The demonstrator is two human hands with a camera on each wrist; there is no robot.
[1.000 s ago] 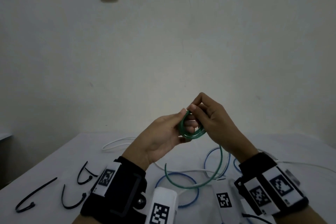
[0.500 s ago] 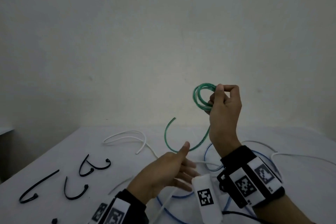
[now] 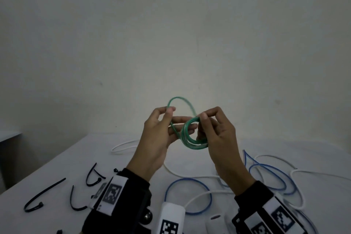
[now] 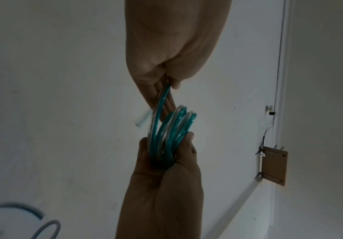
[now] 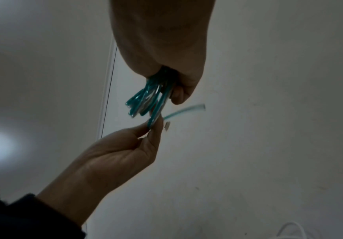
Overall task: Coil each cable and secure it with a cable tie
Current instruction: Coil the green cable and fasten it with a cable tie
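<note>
A green cable is mostly wound into a small coil held in the air above the white table. My right hand grips the coil at its right side, thumb on top and fingers curled through it. My left hand pinches the loose green strand, which arches from its fingertips over to the coil. In the left wrist view the left hand pinches one strand above the coil. In the right wrist view the right hand clasps the bunched loops.
Several black cable ties lie on the table at the near left. A blue cable and a white cable sprawl loose across the table under and right of my hands. A wall stands close behind the table.
My right hand lifted the coil and has come back down. My left hand dropped to the hanging tail and has risen with it, so a fresh loop arches over the coil.
</note>
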